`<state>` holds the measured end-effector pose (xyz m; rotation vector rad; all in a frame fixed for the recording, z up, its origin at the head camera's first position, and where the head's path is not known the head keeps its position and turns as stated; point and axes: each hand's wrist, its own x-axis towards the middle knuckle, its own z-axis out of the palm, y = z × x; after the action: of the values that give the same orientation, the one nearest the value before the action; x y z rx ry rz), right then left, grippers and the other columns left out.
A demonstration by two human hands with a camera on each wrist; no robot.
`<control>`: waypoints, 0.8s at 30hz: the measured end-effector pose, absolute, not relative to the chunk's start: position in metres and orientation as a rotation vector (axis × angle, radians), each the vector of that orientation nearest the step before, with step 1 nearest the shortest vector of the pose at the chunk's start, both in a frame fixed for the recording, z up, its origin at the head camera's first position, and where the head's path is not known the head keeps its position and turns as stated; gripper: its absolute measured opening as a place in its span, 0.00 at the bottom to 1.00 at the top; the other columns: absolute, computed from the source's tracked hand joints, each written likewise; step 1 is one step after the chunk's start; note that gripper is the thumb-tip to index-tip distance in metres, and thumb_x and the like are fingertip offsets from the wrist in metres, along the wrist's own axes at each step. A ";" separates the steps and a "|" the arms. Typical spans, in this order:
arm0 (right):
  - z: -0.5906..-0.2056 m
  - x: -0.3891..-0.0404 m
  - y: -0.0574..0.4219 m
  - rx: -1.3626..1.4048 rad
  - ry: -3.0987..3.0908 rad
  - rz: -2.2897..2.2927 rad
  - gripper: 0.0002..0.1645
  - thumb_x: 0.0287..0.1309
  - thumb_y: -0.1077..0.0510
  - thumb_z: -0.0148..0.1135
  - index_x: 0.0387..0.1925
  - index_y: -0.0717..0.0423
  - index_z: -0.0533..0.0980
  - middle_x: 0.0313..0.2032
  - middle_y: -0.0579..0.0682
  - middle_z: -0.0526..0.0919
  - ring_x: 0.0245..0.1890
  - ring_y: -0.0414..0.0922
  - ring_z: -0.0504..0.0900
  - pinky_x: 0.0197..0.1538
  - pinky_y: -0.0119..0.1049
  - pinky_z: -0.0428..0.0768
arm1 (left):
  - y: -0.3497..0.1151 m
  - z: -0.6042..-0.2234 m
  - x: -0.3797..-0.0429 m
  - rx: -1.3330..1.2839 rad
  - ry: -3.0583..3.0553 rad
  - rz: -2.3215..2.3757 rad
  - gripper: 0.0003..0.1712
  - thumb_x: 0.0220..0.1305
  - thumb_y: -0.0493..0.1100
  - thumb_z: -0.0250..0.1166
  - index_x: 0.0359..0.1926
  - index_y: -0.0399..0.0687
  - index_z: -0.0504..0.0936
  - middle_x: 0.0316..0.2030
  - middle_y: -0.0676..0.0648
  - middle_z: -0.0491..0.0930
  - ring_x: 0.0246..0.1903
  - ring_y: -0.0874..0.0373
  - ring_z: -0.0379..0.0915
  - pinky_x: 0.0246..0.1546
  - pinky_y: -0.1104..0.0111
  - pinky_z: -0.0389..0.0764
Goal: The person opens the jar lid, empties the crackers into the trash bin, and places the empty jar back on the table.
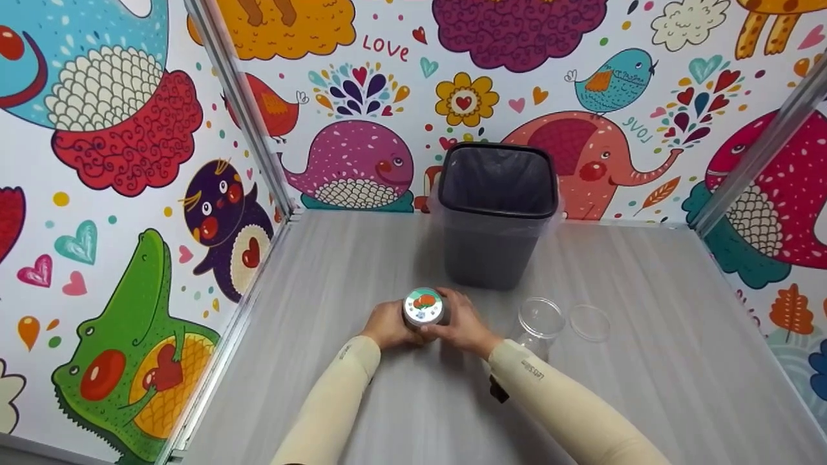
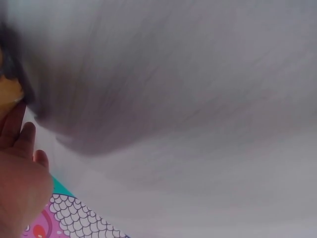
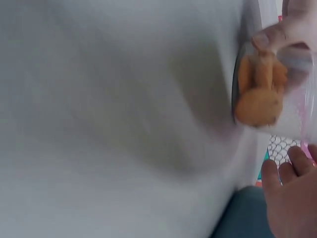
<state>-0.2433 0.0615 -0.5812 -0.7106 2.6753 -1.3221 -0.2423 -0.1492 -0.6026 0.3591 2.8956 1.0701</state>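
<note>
Upright on the table stands a clear jar [image 3: 292,124] with orange-brown pieces [image 3: 260,106] inside, its round lid [image 1: 424,305] carrying a green and white label with an orange picture. My left hand [image 1: 387,325] grips the jar from the left. From the right, my right hand [image 1: 466,328] holds the lid's side, thumb near and fingers at the far side. Beside the right forearm is a second clear jar [image 1: 541,316] without a lid, partly hidden by the sleeve. A thin clear round lid [image 1: 590,323] lies flat to its right.
A dark grey bin [image 1: 491,252] with a liner stands behind the hands against the back wall. The grey table [image 1: 310,290] is bounded by walls [image 1: 362,161] with cartoon animals and metal corner posts.
</note>
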 end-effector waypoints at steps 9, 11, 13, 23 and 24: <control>-0.577 -0.253 0.062 -0.754 2.584 -1.279 0.53 0.52 0.45 0.76 0.72 0.61 0.60 0.65 0.62 0.67 0.67 0.61 0.63 0.66 0.57 0.62 | -0.151 -0.603 -0.243 0.353 2.871 1.081 0.41 0.33 0.56 0.84 0.51 0.46 0.83 0.44 0.53 0.85 0.46 0.58 0.80 0.52 0.63 0.78; -0.575 -0.257 0.066 -0.797 2.556 -1.253 0.53 0.52 0.46 0.76 0.72 0.61 0.60 0.66 0.63 0.67 0.67 0.62 0.62 0.67 0.58 0.61 | -0.150 -0.603 -0.243 0.349 2.868 1.089 0.41 0.32 0.54 0.85 0.51 0.46 0.83 0.44 0.53 0.85 0.46 0.58 0.80 0.52 0.63 0.77; -0.573 -0.259 0.069 -0.819 2.537 -1.228 0.53 0.52 0.45 0.75 0.73 0.60 0.60 0.66 0.63 0.67 0.67 0.62 0.61 0.67 0.59 0.60 | -0.150 -0.603 -0.242 0.350 2.865 1.088 0.41 0.30 0.52 0.86 0.51 0.46 0.83 0.44 0.53 0.85 0.46 0.58 0.80 0.53 0.62 0.77; -0.584 -0.248 0.064 -0.667 2.591 -1.351 0.55 0.48 0.42 0.77 0.69 0.62 0.60 0.64 0.61 0.68 0.67 0.58 0.63 0.68 0.55 0.61 | -0.150 -0.601 -0.242 0.340 2.857 1.102 0.39 0.30 0.50 0.86 0.50 0.46 0.83 0.44 0.53 0.85 0.46 0.58 0.80 0.53 0.63 0.77; -0.585 -0.247 0.063 -0.659 2.597 -1.367 0.54 0.49 0.42 0.77 0.69 0.62 0.61 0.64 0.61 0.68 0.67 0.58 0.63 0.67 0.55 0.61 | -0.150 -0.600 -0.241 0.341 2.859 1.105 0.39 0.31 0.51 0.86 0.49 0.46 0.83 0.43 0.53 0.85 0.46 0.58 0.80 0.52 0.62 0.77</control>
<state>-0.2465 0.0633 -0.5848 -0.6585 2.5972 -1.3671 -0.2412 -0.1495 -0.6004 0.3414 2.8587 1.1050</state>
